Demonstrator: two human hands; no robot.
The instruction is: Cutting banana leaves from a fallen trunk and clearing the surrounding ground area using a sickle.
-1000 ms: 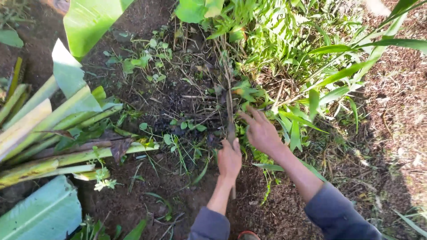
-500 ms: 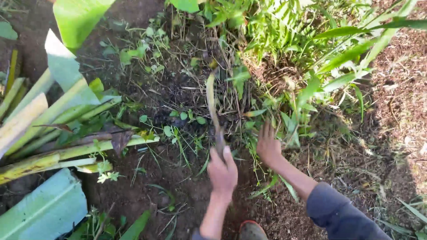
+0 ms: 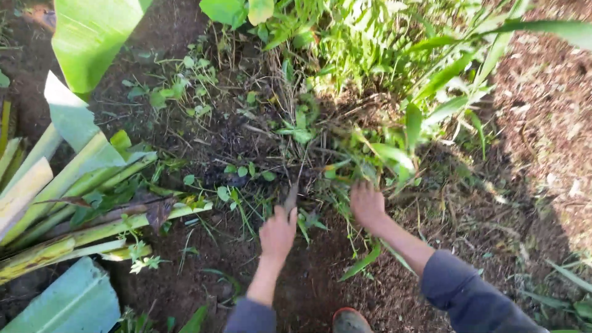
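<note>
The tool (image 3: 291, 198) sits low in the middle of the scene, a dark, blurred blade or stick whose tip meets the dark soil (image 3: 246, 142) among small weeds. The left hand (image 3: 277, 232) is closed around its near end, knuckles up, forearm running back toward the near edge. Just to the right, the right hand (image 3: 368, 205) presses into a clump of grass and weeds (image 3: 364, 160); its fingers are buried in the green blades, so I cannot tell how far they are curled or whether they grip anything. The two hands are near each other but apart, with a few loose stems between them.

Beyond the hands, farther off, a dense stand of fern and long-leaved plants (image 3: 382, 55) crowds the far right and hangs over the patch being worked. Tangled dry roots and twigs (image 3: 320, 123) lie across the soil right in front of the tool. To the left, cut banana stalks (image 3: 68, 203) lie in a pile, pale green and split, with a broad banana leaf (image 3: 92, 37) above them at the far left. On the right, reddish-brown mulch (image 3: 542, 123) covers the ground. At the near edge, the toe of a shoe (image 3: 350, 320) shows between the two grey sleeves (image 3: 462, 296).
</note>
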